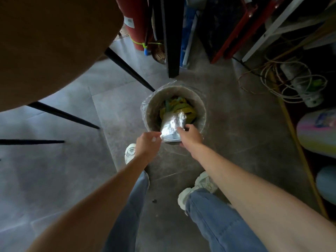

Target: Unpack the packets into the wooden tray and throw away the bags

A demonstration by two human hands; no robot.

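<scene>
The person stands over a round bin [173, 113] on the grey floor [227, 124], both bare arms stretched out above it. Over the bin's near rim, a silvery foil bag [171, 128] is held between the two hands: the right hand [190, 134] curls its fingers round the bag's right edge and top corner, and the left hand [148, 144] pinches the bag's lower left corner. The bag hangs partly over the bin's mouth and partly over its near wall, tilted away from the person. Inside the bin, beyond the bag, lies crumpled yellow and green wrapping [179, 107], and a clear liner [145, 104] folds over the rim. Near the bin, on the person's side, two pale trainers [198, 188] and blue jeans [218, 220] show. Left of the bin, a round brown tabletop [51, 44] stands on thin black legs [127, 68]. Beyond the bin is a red cylinder [135, 24], and to its right a tangle of pale cable [283, 82].
</scene>
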